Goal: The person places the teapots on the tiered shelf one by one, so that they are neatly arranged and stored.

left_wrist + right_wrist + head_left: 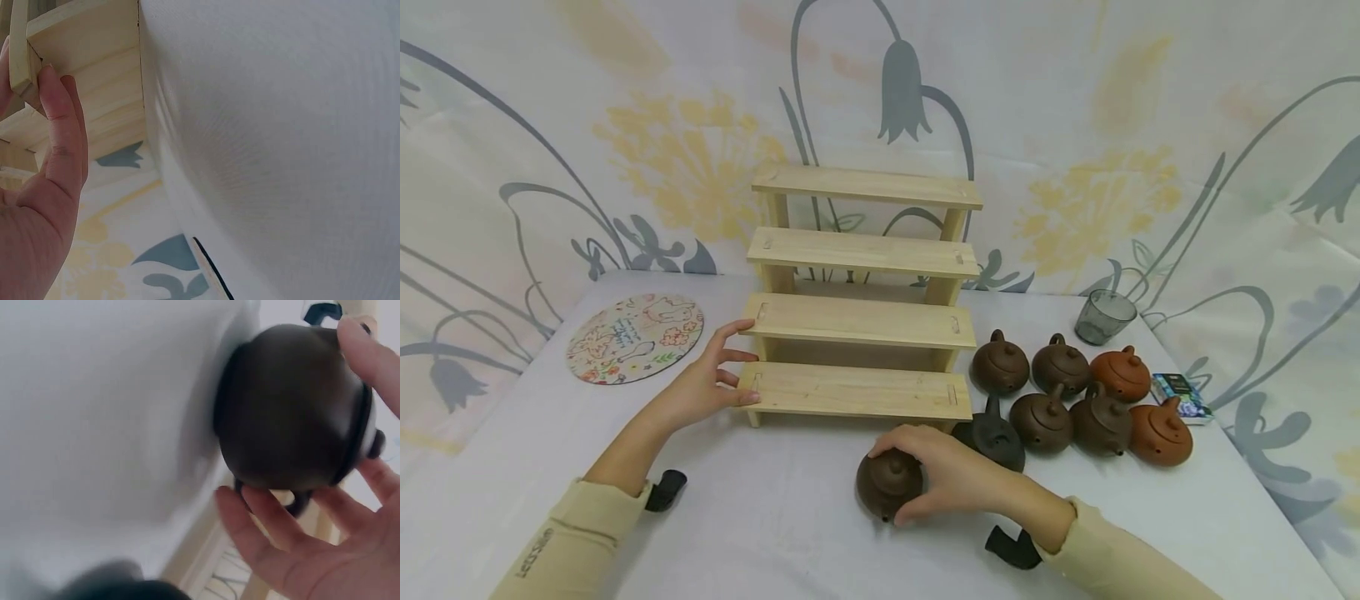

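My right hand [958,475] grips a dark brown teapot [889,482] in front of the stepped wooden shelf [865,321]. In the right wrist view the thumb [375,365] lies at one side of the teapot [287,412] and the fingers reach round its handle side, close over the white cloth. My left hand [711,379] holds the left end of the shelf's lowest step [857,390], thumb on that board and fingers by the step above. The left wrist view shows the board's end [24,62] between the digits of that hand [50,169].
Right of the shelf stand several brown teapots [1041,421], reddish ones [1160,432] and a black one [997,442]. Behind them are a grey glass cup [1103,318] and a small printed box [1182,397]. A round floral mat [636,337] lies at left on the white cloth [760,517].
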A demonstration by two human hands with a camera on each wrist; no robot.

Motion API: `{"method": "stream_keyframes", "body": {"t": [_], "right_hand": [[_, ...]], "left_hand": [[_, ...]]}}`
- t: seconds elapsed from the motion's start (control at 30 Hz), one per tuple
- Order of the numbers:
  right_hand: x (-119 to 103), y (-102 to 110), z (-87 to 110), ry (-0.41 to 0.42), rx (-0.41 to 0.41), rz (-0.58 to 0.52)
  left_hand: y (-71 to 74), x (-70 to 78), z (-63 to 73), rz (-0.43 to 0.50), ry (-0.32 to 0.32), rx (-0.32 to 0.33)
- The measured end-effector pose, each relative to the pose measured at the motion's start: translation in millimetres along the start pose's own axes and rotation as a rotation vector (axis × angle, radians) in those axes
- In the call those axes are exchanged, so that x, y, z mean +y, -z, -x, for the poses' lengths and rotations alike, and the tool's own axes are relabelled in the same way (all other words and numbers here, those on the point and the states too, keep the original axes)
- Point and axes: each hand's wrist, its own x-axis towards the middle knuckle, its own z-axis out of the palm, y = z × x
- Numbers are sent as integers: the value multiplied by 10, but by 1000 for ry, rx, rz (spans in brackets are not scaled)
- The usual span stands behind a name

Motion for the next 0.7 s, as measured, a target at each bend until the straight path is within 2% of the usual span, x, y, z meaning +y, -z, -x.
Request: {"method": "stream_keyframes", "body": {"t": [0.23, 0.43, 0.57, 0.7], "right_hand": [[-2, -26, -54, 30, 13, -1], [-4, -8, -81, 66, 37, -72], [-65, 53, -120, 123, 44, -86], [-180, 190, -174, 140, 64, -86]], "left_hand": [[-6, -28, -9, -9, 10, 4], [-17, -39, -24, -22, 11, 3], [-10, -25, -9, -17, 6, 4], [-7, -5, 1, -10, -4, 1]]}}
